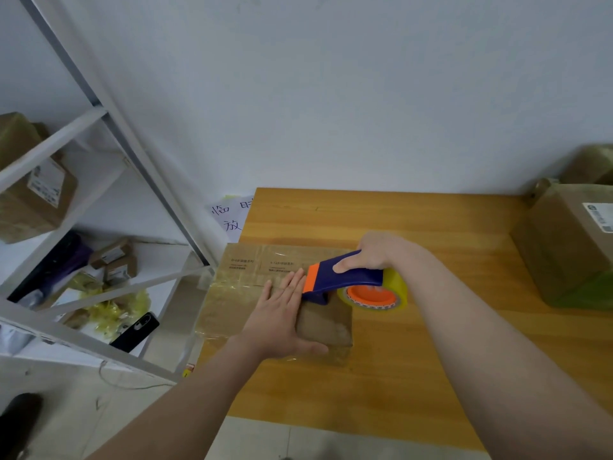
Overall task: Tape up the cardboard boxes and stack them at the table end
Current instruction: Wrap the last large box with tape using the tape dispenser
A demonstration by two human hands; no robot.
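Now | wooden table, wall | left hand flat on box | right hand grips dispenser

Cardboard box on table's left end, taped boxes far right, shelving left.

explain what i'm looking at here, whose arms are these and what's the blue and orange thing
There is no machine here: one camera worn on a person's head looks down at their two bare hands. The left hand lies flat, fingers straight, pressing on a cardboard box at the left edge of a wooden table. The right hand grips a blue and orange tape dispenser with a roll of yellowish tape, its front end on the box top. A bigger taped box stands at the table's right end. A white shelf rack stands on the left.
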